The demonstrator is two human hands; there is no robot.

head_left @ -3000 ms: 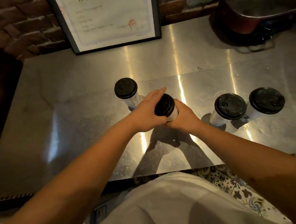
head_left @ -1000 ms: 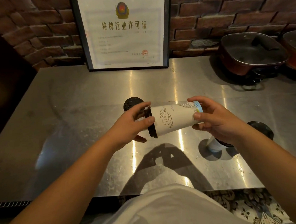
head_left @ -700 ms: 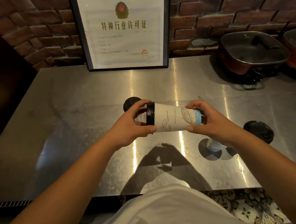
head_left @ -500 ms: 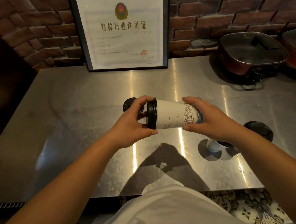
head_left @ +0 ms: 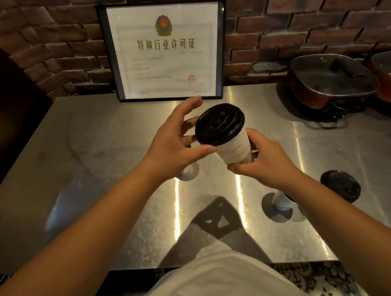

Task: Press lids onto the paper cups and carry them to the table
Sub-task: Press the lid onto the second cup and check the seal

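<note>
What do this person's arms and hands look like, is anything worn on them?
Both forearms are bare, no sleeves showing. The left hand and right hand wear no gloves, and no rings, watch or bracelets can be seen. A white shirt covers the torso below.

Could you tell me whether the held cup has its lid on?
On: the black lid covers the cup mouth.

My shiny brushed stainless-steel table (head_left: 99,139) streaked with glare, matt black plastic lid (head_left: 219,124) on smooth white paper cup (head_left: 234,151), rough red brick wall (head_left: 48,42), glossy glazed black-framed certificate (head_left: 165,51)
</note>
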